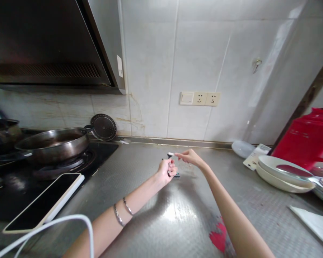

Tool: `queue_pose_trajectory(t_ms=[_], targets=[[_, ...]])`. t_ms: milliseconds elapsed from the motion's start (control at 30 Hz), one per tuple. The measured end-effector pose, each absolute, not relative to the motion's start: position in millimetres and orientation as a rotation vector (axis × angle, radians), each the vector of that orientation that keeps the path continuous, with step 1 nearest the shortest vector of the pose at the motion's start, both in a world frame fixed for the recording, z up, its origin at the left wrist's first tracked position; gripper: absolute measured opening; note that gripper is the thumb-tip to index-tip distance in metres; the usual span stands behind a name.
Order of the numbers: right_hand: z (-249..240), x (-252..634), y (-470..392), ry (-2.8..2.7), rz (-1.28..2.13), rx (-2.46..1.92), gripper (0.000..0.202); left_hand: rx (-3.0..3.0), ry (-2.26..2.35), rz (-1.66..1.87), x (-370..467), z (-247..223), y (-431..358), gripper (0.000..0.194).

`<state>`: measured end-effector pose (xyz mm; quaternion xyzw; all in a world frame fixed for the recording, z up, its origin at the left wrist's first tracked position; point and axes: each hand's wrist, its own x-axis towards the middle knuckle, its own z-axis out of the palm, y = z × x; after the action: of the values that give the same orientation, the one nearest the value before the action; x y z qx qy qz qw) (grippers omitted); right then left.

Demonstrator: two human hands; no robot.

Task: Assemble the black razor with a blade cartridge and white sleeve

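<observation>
My left hand [167, 170] is closed around a small dark object [169, 156] whose upper end sticks out above the fingers. Just to its right, my right hand [190, 157] pinches a small white piece [171, 154], which meets the dark object's top. Beneath the left fingers shows a small teal and dark item [177, 175]; whether it is held or lies on the counter, I cannot tell. Both hands are over the middle of the metal counter [140, 157]. Two bracelets [118, 215] circle the left forearm.
At the left, a wide steel pan [56, 147] sits on the black stove, with a phone [43, 204] and white cable [70, 217] in front. White plates [282, 175], a red container [304, 136] and a clear lid [242, 148] are at the right. Sockets [206, 99] are on the wall.
</observation>
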<state>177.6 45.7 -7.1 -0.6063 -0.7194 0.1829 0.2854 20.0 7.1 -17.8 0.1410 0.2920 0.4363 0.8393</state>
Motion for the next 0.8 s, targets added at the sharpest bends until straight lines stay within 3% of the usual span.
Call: queue_pose_trajectory(t_ms=[167,300,433,800], targets=[[-7.5,177.2,45.4,-1.842,0.278,-1.681,0.057,0.322,0.624,0.928,20.3,-16.1,4.9,0.022],[-8.0,178.6,44.8,-1.958,0.457,-1.551,0.060,0.349,0.631,0.926,21.2,-17.7,6.0,0.022],[-6.1,176.7,43.5,-1.884,0.270,-1.635,0.058,0.372,0.656,0.926,21.3,-21.7,8.0,0.022],[-9.1,178.2,41.6,-1.884,0.388,-1.556,0.060,0.426,0.642,0.948,21.5,-20.9,5.5,0.017]])
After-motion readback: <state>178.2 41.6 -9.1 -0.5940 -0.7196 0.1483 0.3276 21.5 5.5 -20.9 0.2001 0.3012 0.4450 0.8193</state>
